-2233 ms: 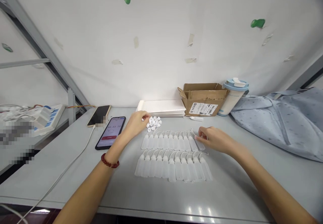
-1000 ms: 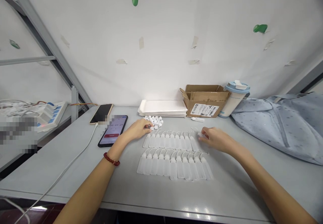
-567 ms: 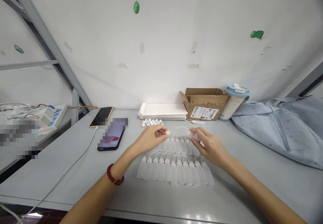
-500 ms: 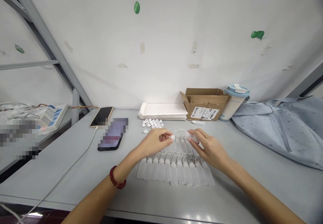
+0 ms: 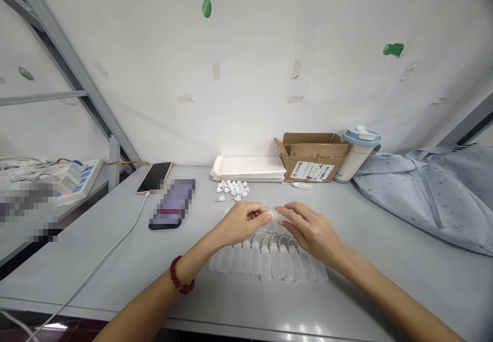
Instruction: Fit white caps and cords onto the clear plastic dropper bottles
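My left hand (image 5: 246, 222) is closed in a pinch on a small white cap (image 5: 270, 216). Close to its right, my right hand (image 5: 310, 229) curls its fingers round a small translucent bottle, mostly hidden by the fingers. The fingertips of both hands nearly meet at the cap. Below them lies a row of translucent plastic bottles (image 5: 265, 265), side by side, with thin curved white strips at their necks. More bottles of the same kind lie behind that row, partly covered by my hands.
Loose white caps (image 5: 233, 188) lie in a pile before a stack of white envelopes (image 5: 249, 167). Behind stand an open cardboard box (image 5: 314, 159) and a blue-lidded cup (image 5: 356, 154). Two phones, one a black phone (image 5: 154, 177), lie left with a white cable (image 5: 111, 252). Blue fabric (image 5: 416, 198) lies right.
My hands have come together, the right one moving left and the left one slightly right. The cap and the bottle, apart before, are now close together between the fingers.
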Demonstrator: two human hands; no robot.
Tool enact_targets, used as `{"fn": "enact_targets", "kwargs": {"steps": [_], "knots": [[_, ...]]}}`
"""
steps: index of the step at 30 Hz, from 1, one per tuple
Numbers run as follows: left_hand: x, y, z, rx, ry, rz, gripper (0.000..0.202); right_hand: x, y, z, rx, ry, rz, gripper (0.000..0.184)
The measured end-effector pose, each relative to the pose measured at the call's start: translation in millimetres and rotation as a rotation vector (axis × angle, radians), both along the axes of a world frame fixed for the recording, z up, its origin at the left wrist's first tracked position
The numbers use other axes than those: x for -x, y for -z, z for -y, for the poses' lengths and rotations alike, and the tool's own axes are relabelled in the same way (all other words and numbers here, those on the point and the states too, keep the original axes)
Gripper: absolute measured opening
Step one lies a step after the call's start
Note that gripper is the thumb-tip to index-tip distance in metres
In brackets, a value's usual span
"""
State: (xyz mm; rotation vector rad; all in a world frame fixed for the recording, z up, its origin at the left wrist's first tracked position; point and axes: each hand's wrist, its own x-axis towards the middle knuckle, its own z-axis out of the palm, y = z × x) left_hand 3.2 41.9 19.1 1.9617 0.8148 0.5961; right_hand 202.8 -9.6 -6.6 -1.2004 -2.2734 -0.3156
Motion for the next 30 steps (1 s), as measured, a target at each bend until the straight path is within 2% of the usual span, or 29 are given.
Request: {"fn": "enact_targets", "kwargs": {"steps": [5,11,16,19,25,30], "knots": [[1.1,-1.0,-1.0,0.094,0.011,-0.034,0.036,0.4,-3.1,-0.4,-0.088,-0.026,-0.010,0.027],[1.1,-3.2,-1.1,0.162,0.047,0.021,0.034,0.6,-2.3,1.0,-0.054,-0.096,-0.089,0.026],[1.6,-6.0,1.0,0.185,0.083,0.068,0.025,0.9,-5.7,3.9,0.124,-0.128,-0.217,0.022],[2.0,-6.1,2.4,0.191,0.062,0.095,0.020,1.1,-10.5,4.9,0.232,-0.129,-0.336,0.023],[1.4,-4.6,4.4,0.104,0.017,0.150,0.017,3.6,-20.2,7.6,0.471,-0.034,-0.544,0.032],[0.5,-6.3,5.1,0.158,0.024,0.140,0.021,3.7,-23.4,7.6,0.547,0.015,-0.627,0.038]]}}
